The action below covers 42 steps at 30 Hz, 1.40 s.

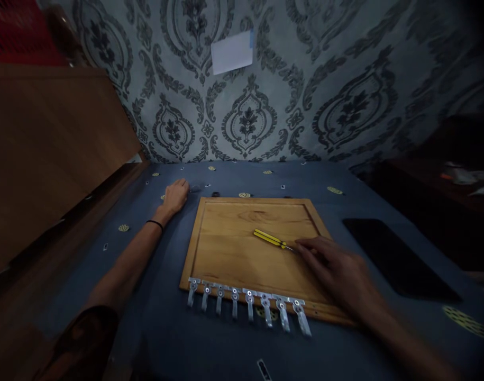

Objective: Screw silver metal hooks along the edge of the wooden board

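A wooden panel (pixel 234 254) with a raised frame lies flat before me. Over it is a screwdriver (pixel 270 238) with a yellow handle pointing away to the left. The fingertips of my right hand (pixel 340 267) are closed at the end of its thin metal shaft. My left hand (pixel 176 194) rests in a closed fist on the blue surface, beyond the panel's far left corner. Beside its knuckles is a small, blurred clear item (pixel 194 188); what the fist holds is hidden. Several metal brackets (pixel 249 304) with screws line the panel's near edge.
The blue patterned cloth (pixel 158 280) covers the work surface. A black flat slab (pixel 396 259) lies to the right. A wooden cabinet (pixel 47 148) with a red basket (pixel 23 34) on top stands at left. Patterned wallpaper (pixel 297 79) with a white card (pixel 233 53) rises behind.
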Motion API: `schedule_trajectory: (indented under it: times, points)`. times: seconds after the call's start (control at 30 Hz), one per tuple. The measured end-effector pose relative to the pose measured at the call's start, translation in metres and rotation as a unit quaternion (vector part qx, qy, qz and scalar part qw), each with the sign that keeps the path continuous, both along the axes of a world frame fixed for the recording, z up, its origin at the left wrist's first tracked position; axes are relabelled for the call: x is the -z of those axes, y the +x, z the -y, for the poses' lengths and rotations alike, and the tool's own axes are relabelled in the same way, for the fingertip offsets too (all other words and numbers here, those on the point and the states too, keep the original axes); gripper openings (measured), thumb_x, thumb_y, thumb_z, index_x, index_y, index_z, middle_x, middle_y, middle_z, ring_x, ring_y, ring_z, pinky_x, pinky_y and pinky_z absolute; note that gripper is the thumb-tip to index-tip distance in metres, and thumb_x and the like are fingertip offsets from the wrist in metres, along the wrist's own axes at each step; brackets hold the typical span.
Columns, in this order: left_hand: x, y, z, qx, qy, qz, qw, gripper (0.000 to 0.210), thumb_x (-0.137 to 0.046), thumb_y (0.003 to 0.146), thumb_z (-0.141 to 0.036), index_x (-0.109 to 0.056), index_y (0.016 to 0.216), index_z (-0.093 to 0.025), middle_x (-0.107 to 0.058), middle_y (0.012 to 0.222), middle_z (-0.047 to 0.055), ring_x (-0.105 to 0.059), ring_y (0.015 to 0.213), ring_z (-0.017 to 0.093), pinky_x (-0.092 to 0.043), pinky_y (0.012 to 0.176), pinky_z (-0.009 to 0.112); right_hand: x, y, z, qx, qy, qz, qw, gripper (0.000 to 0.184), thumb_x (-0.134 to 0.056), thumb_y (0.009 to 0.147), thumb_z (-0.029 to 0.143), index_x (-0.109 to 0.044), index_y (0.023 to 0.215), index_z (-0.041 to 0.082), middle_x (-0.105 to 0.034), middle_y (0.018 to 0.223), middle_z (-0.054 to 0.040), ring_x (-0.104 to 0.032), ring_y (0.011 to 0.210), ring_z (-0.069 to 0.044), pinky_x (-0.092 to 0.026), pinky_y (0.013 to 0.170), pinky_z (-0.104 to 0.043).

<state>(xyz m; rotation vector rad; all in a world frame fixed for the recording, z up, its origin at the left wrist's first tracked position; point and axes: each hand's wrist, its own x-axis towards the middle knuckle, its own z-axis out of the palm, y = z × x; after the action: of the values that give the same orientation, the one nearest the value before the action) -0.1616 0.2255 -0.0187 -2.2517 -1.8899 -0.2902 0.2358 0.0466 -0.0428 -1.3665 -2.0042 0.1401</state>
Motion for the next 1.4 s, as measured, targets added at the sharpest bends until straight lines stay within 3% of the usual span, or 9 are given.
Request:
schedule_trajectory:
  times: [0.23,0.37,0.53,0.67,0.73,0.83,1.07,1.2,1.4]
  points:
    - [-0.01,0.002,0.014,-0.024,0.057,0.139,0.988,0.037,-0.064,0.098,-0.038,-0.06,0.129,-0.017,-0.062,0.13,0.011,-0.064,0.113,0.024,-0.057,0.096,0.046,0.0,-0.002,0.0,-0.009,0.021,-0.006,1.0,0.029,-0.05,0.098,0.039,-0.072,0.092,0.021,-0.077,0.083,-0.0068,-0.072,0.066,-0.02,-0.052,0.057,-0.031]
    - [-0.023,0.011,0.028,0.027,0.053,0.245,0.968,0.034,-0.064,0.098,-0.038,-0.062,0.124,-0.016,-0.064,0.125,0.01,-0.066,0.108,0.023,-0.058,0.093,0.044,-0.004,-0.003,0.001,-0.022,0.044,-0.02,0.999,0.024,-0.052,0.098,0.034,-0.071,0.092,0.021,-0.076,0.08,-0.0061,-0.07,0.064,-0.019,-0.051,0.056,-0.03]
    - [-0.041,0.052,0.066,0.177,-0.077,0.378,0.906,0.016,-0.065,0.095,-0.028,-0.062,0.089,-0.014,-0.071,0.083,0.003,-0.071,0.08,0.015,-0.059,0.072,0.027,-0.021,-0.014,0.012,-0.048,0.064,-0.043,0.996,0.018,-0.055,0.098,0.028,-0.069,0.106,0.02,-0.072,0.085,-0.0056,-0.069,0.07,-0.016,-0.054,0.061,-0.028]
    - [-0.061,0.095,0.114,0.277,-0.225,0.434,0.827,0.012,-0.068,0.088,-0.022,-0.06,0.082,-0.014,-0.071,0.074,0.003,-0.072,0.071,0.014,-0.058,0.069,0.024,-0.041,-0.029,0.034,-0.072,0.047,-0.056,0.995,0.03,-0.058,0.099,0.03,-0.062,0.127,0.022,-0.069,0.097,-0.0052,-0.067,0.076,-0.014,-0.055,0.065,-0.026]
    - [-0.071,0.114,0.134,0.307,-0.285,0.443,0.792,0.012,-0.072,0.083,-0.019,-0.062,0.079,-0.014,-0.071,0.071,0.002,-0.07,0.068,0.013,-0.057,0.067,0.022,-0.051,-0.033,0.047,-0.101,0.089,-0.072,0.988,0.036,-0.061,0.098,0.026,-0.06,0.134,0.021,-0.067,0.094,-0.0042,-0.064,0.075,-0.014,-0.055,0.068,-0.028]
    - [-0.084,0.137,0.153,0.365,-0.353,0.426,0.749,0.007,-0.069,0.084,-0.011,-0.064,0.08,-0.014,-0.068,0.068,0.0,-0.068,0.065,0.01,-0.055,0.066,0.02,-0.061,-0.032,0.066,-0.12,0.098,-0.072,0.985,0.023,-0.062,0.097,0.021,-0.07,0.118,0.025,-0.067,0.09,-0.0021,-0.064,0.077,-0.013,-0.053,0.068,-0.028]
    - [-0.091,0.183,0.173,0.395,-0.423,0.385,0.719,0.015,-0.061,0.085,0.001,-0.065,0.08,-0.012,-0.065,0.067,-0.003,-0.062,0.061,0.005,-0.051,0.06,0.014,-0.065,-0.01,0.114,-0.107,0.058,-0.088,0.989,0.013,-0.07,0.092,0.02,-0.072,0.104,0.025,-0.07,0.081,0.0019,-0.065,0.067,-0.01,-0.051,0.06,-0.023]
    - [-0.085,0.203,0.186,0.405,-0.451,0.375,0.701,0.017,-0.061,0.084,0.002,-0.066,0.076,-0.012,-0.065,0.066,-0.002,-0.061,0.06,0.007,-0.048,0.057,0.016,-0.064,-0.006,0.136,-0.068,-0.028,-0.151,0.986,0.007,-0.07,0.092,0.031,-0.071,0.09,0.025,-0.07,0.075,0.002,-0.066,0.065,-0.012,-0.052,0.062,-0.024]
    - [-0.094,0.201,0.19,0.367,-0.323,0.424,0.762,0.013,-0.066,0.085,-0.002,-0.071,0.092,-0.012,-0.07,0.086,0.001,-0.068,0.083,0.013,-0.054,0.073,0.023,-0.036,-0.011,0.163,0.083,-0.208,-0.328,0.918,0.038,-0.074,0.081,0.061,-0.07,0.076,0.023,-0.059,0.054,0.0026,-0.054,0.046,-0.013,-0.048,0.049,-0.027]
